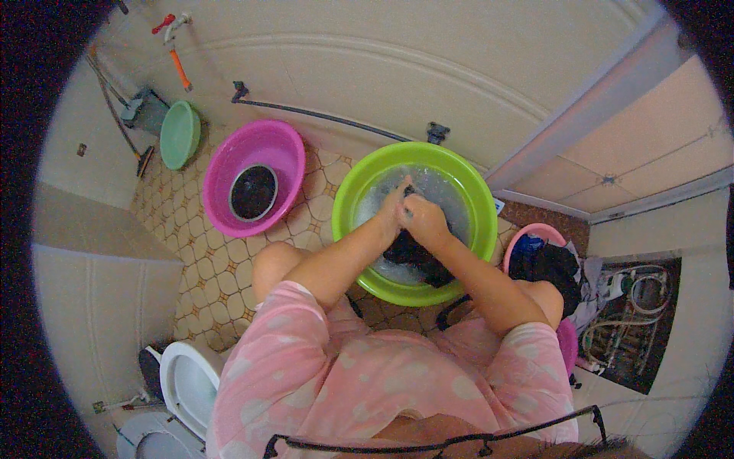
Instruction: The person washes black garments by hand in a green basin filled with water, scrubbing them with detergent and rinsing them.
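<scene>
A large lime-green plastic basin [486,229] holding sudsy water sits on the floor before me. Both hands are together over its middle. My left hand [395,203] is wrapped around part of a dark cloth garment [421,258], its fingertips pointing to the far side. Pressed against it from the right, my right hand [425,217] is closed on the same cloth, and a bit of dark fabric shows between the fingers. The rest of the garment hangs below the hands into the suds. My forearms hide part of the water and the near rim.
To the left stand a magenta basin [292,172] with a dark-filled round vessel [253,192] in it, and a green basin [180,135]. A pink tub of clothes [542,258] is at my right knee. A pipe [327,116] runs along the wall. A toilet [192,384] stands lower left.
</scene>
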